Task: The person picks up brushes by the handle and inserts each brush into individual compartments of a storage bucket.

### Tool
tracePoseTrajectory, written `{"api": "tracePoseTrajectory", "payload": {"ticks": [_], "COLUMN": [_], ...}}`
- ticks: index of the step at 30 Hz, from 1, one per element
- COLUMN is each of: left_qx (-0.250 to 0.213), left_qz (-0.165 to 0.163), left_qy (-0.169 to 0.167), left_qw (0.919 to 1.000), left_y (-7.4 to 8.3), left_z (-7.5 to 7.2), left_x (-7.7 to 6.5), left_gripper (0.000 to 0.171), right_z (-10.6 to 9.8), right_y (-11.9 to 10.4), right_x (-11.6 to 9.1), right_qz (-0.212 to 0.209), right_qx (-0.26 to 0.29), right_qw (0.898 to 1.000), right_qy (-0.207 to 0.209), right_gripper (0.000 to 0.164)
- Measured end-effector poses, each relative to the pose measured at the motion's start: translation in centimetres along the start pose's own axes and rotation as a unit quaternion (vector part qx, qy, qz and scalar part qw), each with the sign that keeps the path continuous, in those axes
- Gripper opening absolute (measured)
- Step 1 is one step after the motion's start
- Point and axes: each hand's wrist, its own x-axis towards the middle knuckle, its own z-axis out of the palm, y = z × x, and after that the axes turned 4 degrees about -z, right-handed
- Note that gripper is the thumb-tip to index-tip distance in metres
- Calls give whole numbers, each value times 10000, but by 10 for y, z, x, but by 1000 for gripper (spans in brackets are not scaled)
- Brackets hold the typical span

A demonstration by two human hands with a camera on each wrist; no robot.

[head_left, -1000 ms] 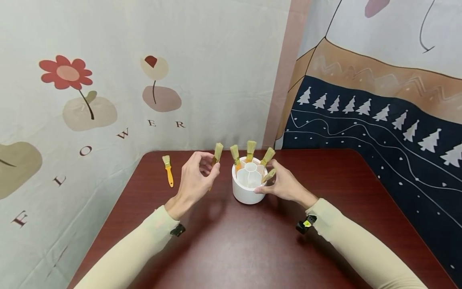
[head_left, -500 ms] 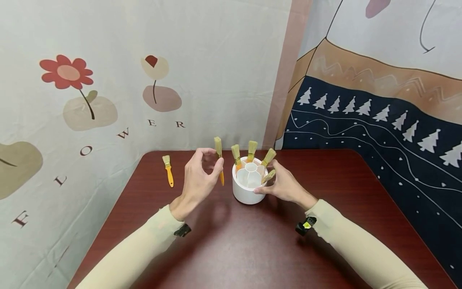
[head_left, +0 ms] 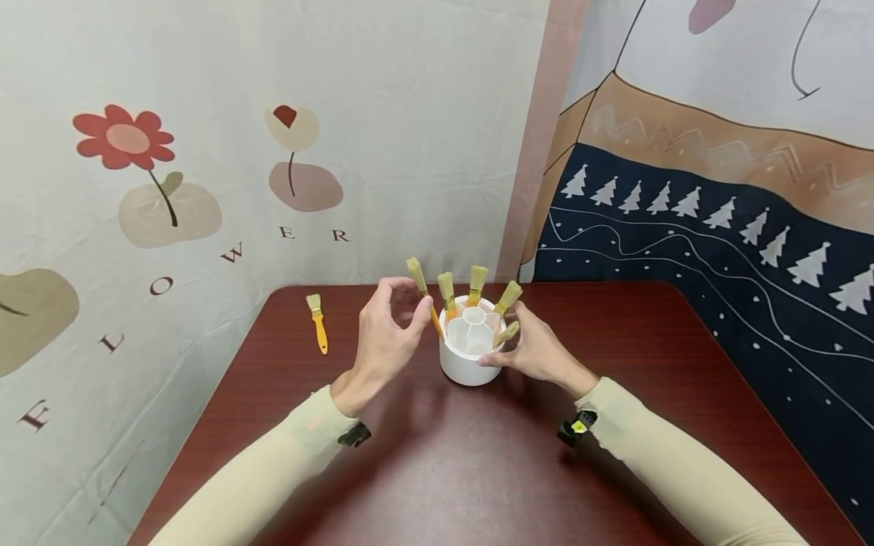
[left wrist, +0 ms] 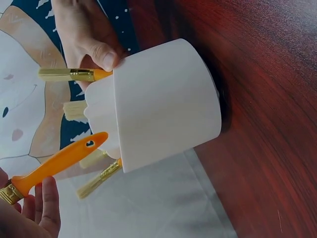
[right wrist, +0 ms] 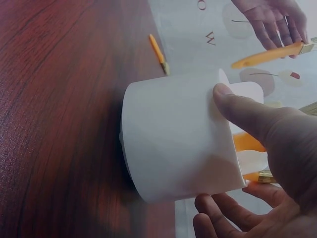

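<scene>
My left hand (head_left: 388, 334) pinches a flat paintbrush (left wrist: 64, 159) near its metal band, bristles up. Its orange handle (head_left: 435, 320) slants down toward the left rim of a white round brush holder (head_left: 471, 370); in the left wrist view the handle's holed end is just above the opening. My right hand (head_left: 542, 350) grips the holder's right side, thumb (right wrist: 237, 106) on the outer wall by the rim. Several similar paintbrushes (head_left: 476, 280) stand bristles up in the holder's petal-shaped compartments. Front compartments (head_left: 482, 339) hold no brush that I can see.
Another orange-handled paintbrush (head_left: 319, 324) lies on the dark red tabletop (head_left: 471, 470), left of my left hand. Behind the table hang a pale flower-printed cloth (head_left: 423, 152) and a dark cloth with printed trees (head_left: 655, 235).
My left hand has moved right toward the holder with the paintbrush. The brush has tilted, its handle end now by the rim. My right hand stays on the holder.
</scene>
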Motion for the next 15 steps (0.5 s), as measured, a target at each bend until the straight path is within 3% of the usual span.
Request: {"api": "tracePoseTrajectory", "payload": {"ticks": [15], "left_qx": [16], "left_qz": [-107], "left_qy": [-264], "left_qw": [9996], "left_y": [-7], "left_z": [16], "left_x": [-4], "left_gripper": [32], "right_z": [1], "right_y": [-1], "right_x": [0], "right_qz": [-141], "right_qx": [-156], "right_qw": [9997], "right_qy": [133], "right_gripper": [100]}}
